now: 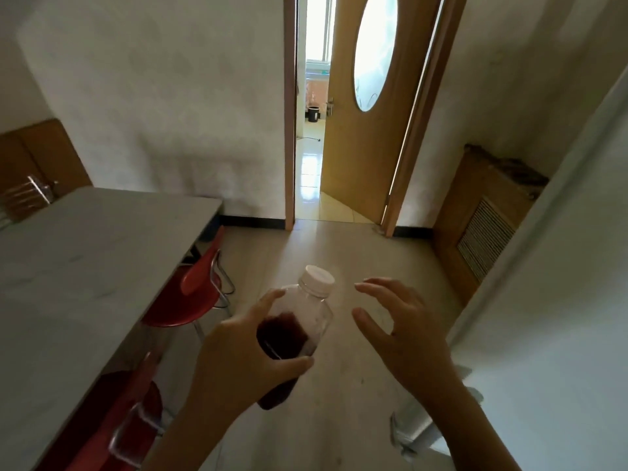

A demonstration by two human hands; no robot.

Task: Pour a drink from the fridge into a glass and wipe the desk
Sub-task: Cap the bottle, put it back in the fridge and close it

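Note:
My left hand grips a clear plastic bottle around its middle. The bottle is tilted, its white cap on, pointing up and away from me, and it holds dark red drink in its lower part. My right hand hovers just right of the bottle with fingers spread and curled, not touching it. The grey desk stretches along the left side. No glass is in view.
Two red chairs are tucked under the desk's right edge. A white surface, perhaps the fridge side or door, fills the right. A wooden door stands ajar ahead, and a wooden radiator cover sits against the right wall.

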